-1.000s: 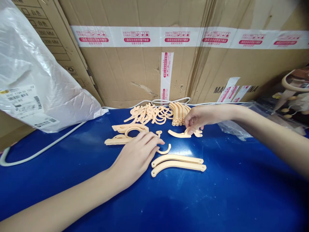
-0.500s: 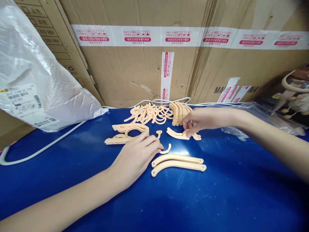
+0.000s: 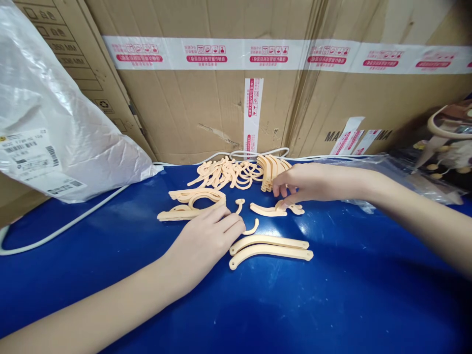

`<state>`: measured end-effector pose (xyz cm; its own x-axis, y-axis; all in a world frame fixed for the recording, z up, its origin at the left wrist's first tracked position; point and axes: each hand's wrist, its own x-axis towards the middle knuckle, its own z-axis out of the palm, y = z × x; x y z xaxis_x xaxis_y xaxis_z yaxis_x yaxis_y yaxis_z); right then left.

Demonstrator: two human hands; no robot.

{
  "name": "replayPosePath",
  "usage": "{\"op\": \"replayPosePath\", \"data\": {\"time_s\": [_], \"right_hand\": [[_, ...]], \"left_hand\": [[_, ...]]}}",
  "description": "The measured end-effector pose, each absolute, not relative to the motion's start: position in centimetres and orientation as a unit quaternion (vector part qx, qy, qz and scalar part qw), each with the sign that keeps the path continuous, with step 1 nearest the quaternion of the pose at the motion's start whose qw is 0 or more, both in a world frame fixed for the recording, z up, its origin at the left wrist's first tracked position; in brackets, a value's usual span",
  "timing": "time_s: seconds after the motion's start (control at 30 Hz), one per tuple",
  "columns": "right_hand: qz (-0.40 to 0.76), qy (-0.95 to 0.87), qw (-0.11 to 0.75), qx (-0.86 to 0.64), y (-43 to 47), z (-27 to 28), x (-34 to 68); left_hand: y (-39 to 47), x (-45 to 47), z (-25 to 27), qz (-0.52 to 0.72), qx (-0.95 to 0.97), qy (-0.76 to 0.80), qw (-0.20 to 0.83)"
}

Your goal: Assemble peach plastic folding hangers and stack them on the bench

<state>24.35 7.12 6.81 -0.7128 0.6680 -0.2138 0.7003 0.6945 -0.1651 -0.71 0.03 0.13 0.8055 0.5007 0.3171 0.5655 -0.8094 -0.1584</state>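
My left hand [image 3: 208, 236] rests low over the blue table, its fingers closed on the end of a small cream plastic hook [image 3: 252, 227]. Another hook [image 3: 240, 204] lies just beyond those fingertips. My right hand [image 3: 300, 184] hovers at a curved cream hanger arm [image 3: 263, 210], thumb and fingers apart, the thumb close above the arm's right end. A further cream piece [image 3: 297, 209] shows beneath that hand. Nearer me, two long curved hanger arms [image 3: 273, 250] lie side by side. To the left sit stacked hanger pieces [image 3: 177, 215], partly behind my left hand.
A pile of cream hooks [image 3: 224, 172] and a stack of curved arms [image 3: 271, 169] stand at the back. Behind them rise cardboard boxes [image 3: 184, 108] and a white cable [image 3: 92, 214]. A white plastic parcel [image 3: 73, 123] leans at left; clear plastic wrapping [image 3: 365, 182] lies right.
My right hand's fingers have spread apart, and the curved hanger arm under it now lies lower and flatter. My left hand stays at the small hook. The view has shifted slightly.
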Motion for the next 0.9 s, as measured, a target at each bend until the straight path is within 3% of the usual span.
{"op": "replayPosePath", "data": {"time_s": [0.47,0.9], "right_hand": [[0.037,0.956,-0.056,0.284,3.7,5.3,20.9],[0.155,0.961,-0.015,0.228,2.5,5.4,20.2]], "left_hand": [[-0.4,-0.4,-0.2,-0.157,-0.920,-0.266,0.239],[-1.3,-0.2,0.4,-0.222,-0.915,-0.194,0.277]]}}
